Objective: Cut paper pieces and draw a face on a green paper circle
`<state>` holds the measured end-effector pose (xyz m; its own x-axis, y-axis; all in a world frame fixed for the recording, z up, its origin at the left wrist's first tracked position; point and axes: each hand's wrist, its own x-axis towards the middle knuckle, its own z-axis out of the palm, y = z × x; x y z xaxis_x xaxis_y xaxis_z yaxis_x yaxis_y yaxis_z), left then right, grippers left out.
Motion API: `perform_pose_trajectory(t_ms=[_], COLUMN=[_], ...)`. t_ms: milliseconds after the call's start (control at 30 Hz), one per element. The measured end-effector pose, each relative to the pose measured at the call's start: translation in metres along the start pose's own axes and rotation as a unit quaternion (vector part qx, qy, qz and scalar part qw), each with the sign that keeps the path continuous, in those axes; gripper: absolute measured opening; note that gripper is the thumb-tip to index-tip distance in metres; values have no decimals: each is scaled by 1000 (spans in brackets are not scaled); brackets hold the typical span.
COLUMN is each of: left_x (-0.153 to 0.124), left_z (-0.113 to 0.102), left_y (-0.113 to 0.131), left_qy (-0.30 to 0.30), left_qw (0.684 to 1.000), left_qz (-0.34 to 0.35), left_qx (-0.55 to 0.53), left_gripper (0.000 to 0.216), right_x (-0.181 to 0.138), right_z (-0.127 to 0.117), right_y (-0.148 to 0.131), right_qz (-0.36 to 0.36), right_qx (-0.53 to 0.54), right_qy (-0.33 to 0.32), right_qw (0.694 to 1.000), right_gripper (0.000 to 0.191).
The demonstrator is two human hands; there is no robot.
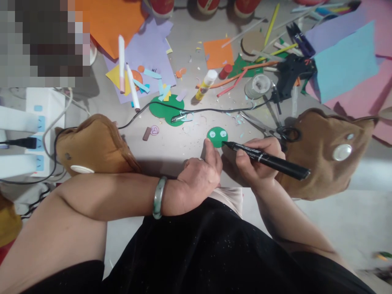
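A small green paper oval point(217, 141) with two light-blue eyes lies on the table in front of me. My left hand point(200, 173) holds it down with a fingertip at its lower left edge, the other fingers bent together. In my right hand point(260, 159) is a black marker pen point(269, 160), gripped between thumb and fingers. Its tip touches or hovers just over the oval's lower right edge; I cannot tell which. Behind lies a larger green paper shape point(168, 107) with a small metal clip-like piece and paper scraps on it.
A black cord point(196, 110) crosses the table to a glue gun point(290, 71). Scissors point(260, 124) lie right of the oval, near a brown fabric bag point(324, 163); another brown fabric piece point(92, 143) sits left. A glue stick point(206, 85), coloured paper, paper cups and a power strip point(38, 134) surround these.
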<state>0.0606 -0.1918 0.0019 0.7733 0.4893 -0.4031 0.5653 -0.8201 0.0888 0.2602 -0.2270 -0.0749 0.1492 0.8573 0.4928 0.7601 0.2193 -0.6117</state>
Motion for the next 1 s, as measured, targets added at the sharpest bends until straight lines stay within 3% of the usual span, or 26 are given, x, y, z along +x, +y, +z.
perform_pose_trajectory(t_ms=[200, 600, 1000], left_x=[0, 0, 0], left_z=[-12, -9, -10], left_y=[-3, -2, -2], left_qy=[-36, -34, -32], left_qw=[999, 999, 999], left_qz=[10, 8, 12], left_qx=[-16, -6, -1], left_gripper=[74, 75, 71], right_x=[3, 4, 0], right_z=[-1, -2, -4], right_y=[-4, -5, -1], right_qz=[1, -19, 14], right_qx=[21, -10, 28], right_qy=[-11, -7, -54], right_qw=[1000, 1000, 998], right_gripper=[19, 19, 23])
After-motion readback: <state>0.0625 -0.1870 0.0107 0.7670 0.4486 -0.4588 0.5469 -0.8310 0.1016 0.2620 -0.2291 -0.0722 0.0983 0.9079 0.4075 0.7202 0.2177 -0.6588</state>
